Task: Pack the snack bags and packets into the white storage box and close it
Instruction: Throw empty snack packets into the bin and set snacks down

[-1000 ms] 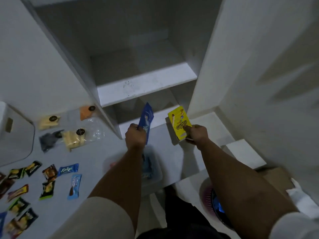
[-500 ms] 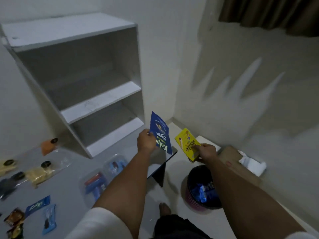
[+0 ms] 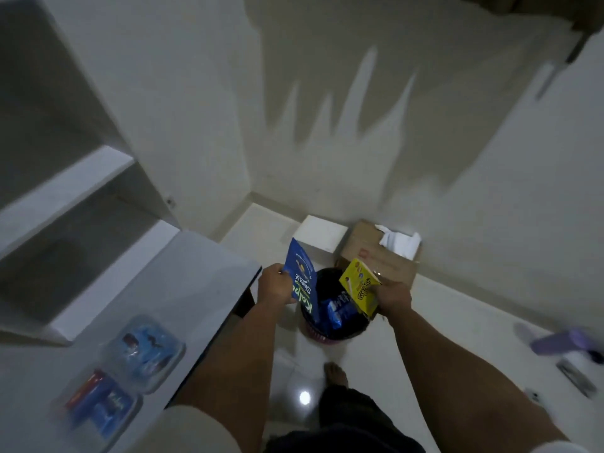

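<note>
Left hand (image 3: 276, 287) pinches a blue Kalpa snack packet (image 3: 302, 284) by its edge. Right hand (image 3: 394, 294) grips a yellow snack packet (image 3: 358, 286). Both packets hang over a dark round bin (image 3: 330, 325) on the floor that already holds a blue wrapper (image 3: 338, 308). Two clear lidded tubs (image 3: 143, 351) sit on the counter (image 3: 196, 279). No white storage box identifiable; white block (image 3: 322, 238) by the wall unclear. Judgement: the packets look like empties. Lower each inside the rim before releasing.

blurred purple object (image 3: 555, 342), bin (image 3: 313, 333) contents partly hidden
</note>
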A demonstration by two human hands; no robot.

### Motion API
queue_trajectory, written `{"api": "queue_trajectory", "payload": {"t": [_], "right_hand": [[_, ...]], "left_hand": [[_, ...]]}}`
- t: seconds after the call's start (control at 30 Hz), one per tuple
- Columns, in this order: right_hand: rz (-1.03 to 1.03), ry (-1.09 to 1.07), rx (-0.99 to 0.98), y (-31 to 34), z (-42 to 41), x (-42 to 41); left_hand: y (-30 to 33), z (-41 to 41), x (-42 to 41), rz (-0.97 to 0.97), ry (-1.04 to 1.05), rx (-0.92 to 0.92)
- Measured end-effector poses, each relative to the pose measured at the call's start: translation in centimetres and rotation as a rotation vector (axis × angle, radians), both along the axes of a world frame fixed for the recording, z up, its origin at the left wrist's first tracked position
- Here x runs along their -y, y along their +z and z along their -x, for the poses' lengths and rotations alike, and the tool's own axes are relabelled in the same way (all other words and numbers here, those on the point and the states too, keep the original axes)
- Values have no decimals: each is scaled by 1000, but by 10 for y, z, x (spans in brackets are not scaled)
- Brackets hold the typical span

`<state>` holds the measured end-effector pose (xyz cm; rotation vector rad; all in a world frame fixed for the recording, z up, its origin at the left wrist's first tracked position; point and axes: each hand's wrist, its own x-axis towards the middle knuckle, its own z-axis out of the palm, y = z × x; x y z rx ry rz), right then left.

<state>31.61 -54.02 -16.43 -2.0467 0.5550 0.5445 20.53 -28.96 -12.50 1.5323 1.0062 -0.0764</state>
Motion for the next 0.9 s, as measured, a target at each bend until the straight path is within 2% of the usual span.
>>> {"api": "queue_trajectory", "payload": {"t": [0.13, 0.3, 0.37, 0.53, 0.67, 0.77, 0.9], "right_hand": [[36, -31, -138, -72, -19, 45], [64, 11, -245, -75, -37, 55], [72, 50, -264, -72, -53, 50], [-25, 83, -394, -74, -101, 24], [77, 292, -442, -81, -140, 8], [110, 422, -405, -78, -156, 1], [191, 643, -247, -68, -159, -10]], "left_hand": [[-86, -25, 10, 2, -54, -123], [-160, -48, 32, 15, -110, -276], [-188, -62, 39, 62, -120, -284], [-114, -119, 67, 67, -58, -333], [-117, -145, 73, -10, -47, -368], [-108, -149, 77, -89, -83, -393], [-95, -140, 77, -156, -145, -425]]}}
